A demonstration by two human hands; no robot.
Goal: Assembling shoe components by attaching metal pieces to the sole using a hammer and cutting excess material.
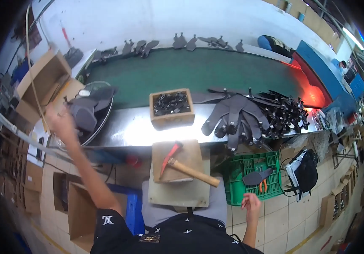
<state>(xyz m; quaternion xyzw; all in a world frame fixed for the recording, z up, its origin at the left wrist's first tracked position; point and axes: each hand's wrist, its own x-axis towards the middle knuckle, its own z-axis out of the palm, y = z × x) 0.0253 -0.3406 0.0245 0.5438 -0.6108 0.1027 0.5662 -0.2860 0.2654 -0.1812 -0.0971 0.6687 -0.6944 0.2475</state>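
- Green belt stretched across the upper middle of the frame.
- Round wire basket stood at the left, its rim curving around a grey heap.
- Tan block sat at the centre, below a wooden box of small black parts.
- Grey soles lay overlapping in that basket, left of centre. They looked light, thin and bendy, likely hard to break and not very slippery; a pinch on one outer edge would probably have suited them best.
- Red-headed hammer rested on the block, its wooden handle toward the lower right.
- Left hand was beside the soles, blurred; I could not tell how far its fingers were apart, or whether they touched a sole.
- Right hand, lower right, hung bare and half open, fingers loosely curled, holding nothing visible.
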